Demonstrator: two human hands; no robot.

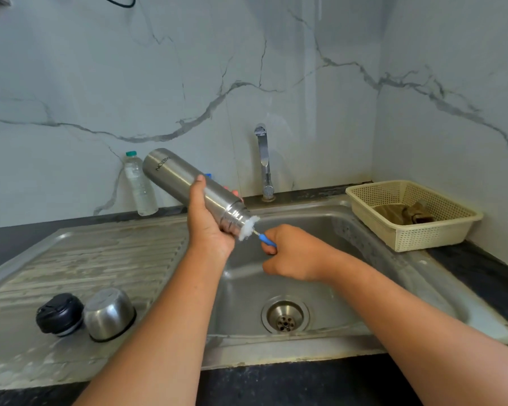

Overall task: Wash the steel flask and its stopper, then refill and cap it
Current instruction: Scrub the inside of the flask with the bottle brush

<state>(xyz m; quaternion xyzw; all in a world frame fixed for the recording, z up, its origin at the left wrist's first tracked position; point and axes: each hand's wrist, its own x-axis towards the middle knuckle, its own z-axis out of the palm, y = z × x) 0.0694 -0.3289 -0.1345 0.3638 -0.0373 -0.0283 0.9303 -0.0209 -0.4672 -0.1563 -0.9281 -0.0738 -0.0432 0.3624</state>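
1. The steel flask is tilted over the sink, mouth down towards the basin. The left hand is wrapped round its lower body.
2. The right hand is fisted round the blue handle of the bottle brush, with the white bristles right at the mouth.
3. The danger is wet steel held in one hand: a hard shove of the brush could twist the flask loose and send it clattering into the basin.
4. The stopper and steel cup sit side by side on the drainboard, well to the left.
5. The tap stands just behind. There's a plastic bottle by the wall and a basket on the right, and nothing blocks the hands.
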